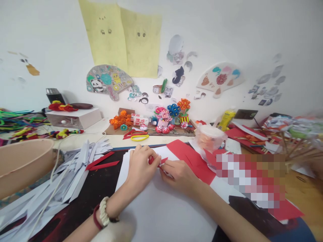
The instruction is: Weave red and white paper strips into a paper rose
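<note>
Bare forearms came in from the near edge over white sheets (161,211), with a cream scrunchie (104,211) and a dark red band (97,217) on the left wrist. Above the far part of those sheets, the two hands met around a red strip (164,161). The left hand (142,164) was curled, its thumb and forefinger pinched together on the red paper, part of which showed bunched or rolled inside the fingers. The right hand (179,172) had its thumb and fingertips drawn together at the strip too, just beside the left; exactly how they gripped it was hidden.

Just beyond the right hand, a red sheet (193,163) slanted across the white ones. Off to the left, two loose red strips (107,164) lay on the dark tabletop (97,188), beside a heap of white paper strips (75,174). Farther left stood a tan basin (22,161).

On the far side, yellow scissor-like handles (140,137) lay before orange flowers (120,120) and blue flowers (173,110). To the right of these were a white tub (212,132) wrapped in clear plastic and, farther off, a yellow bottle (227,119).
</note>
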The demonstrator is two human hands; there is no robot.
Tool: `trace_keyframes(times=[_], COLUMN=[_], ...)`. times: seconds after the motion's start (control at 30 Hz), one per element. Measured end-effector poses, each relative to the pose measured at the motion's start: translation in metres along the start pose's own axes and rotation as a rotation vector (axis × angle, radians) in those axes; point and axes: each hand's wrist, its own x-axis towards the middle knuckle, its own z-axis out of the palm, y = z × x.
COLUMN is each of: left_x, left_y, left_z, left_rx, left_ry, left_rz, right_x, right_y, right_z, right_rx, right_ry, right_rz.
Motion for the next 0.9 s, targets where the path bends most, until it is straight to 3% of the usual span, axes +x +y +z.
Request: trace_keyframes(times=[0.17, 0.27, 0.33, 0.43, 0.53, 0.73, 0.9], left_x=[0.004, 0.005, 0.005, 0.005, 0.004, -0.001, -0.004], left_y=[-0.008, -0.013, -0.014, -0.013, -0.010, -0.009, -0.011], left_z=[-0.003, -0.005, -0.006, -0.006, -0.006, -0.004, -0.002], left_rx=[-0.102, -0.126, -0.113, -0.084, -0.060, 0.057, 0.179], left_ry=[-0.066, -0.092, -0.097, -0.116, -0.126, -0.099, -0.038], left_rz=[0.007, 0.043, 0.055, 0.072, 0.084, 0.175, 0.273], right_x=[0.001, 0.005, 0.007, 0.007, 0.005, 0.001, 0.002], right_y=[0.000, 0.002, 0.004, 0.006, 0.005, 0.003, 0.004], right_z=[-0.006, -0.015, -0.019, -0.020, -0.017, -0.012, -0.010], right_rx=[0.119, 0.322, 0.402, 0.462, 0.390, 0.148, 0.087], right_ry=[-0.073, -0.216, -0.227, -0.233, -0.207, -0.044, -0.012], right_rz=[0.093, 0.317, 0.457, 0.535, 0.497, 0.261, 0.144])
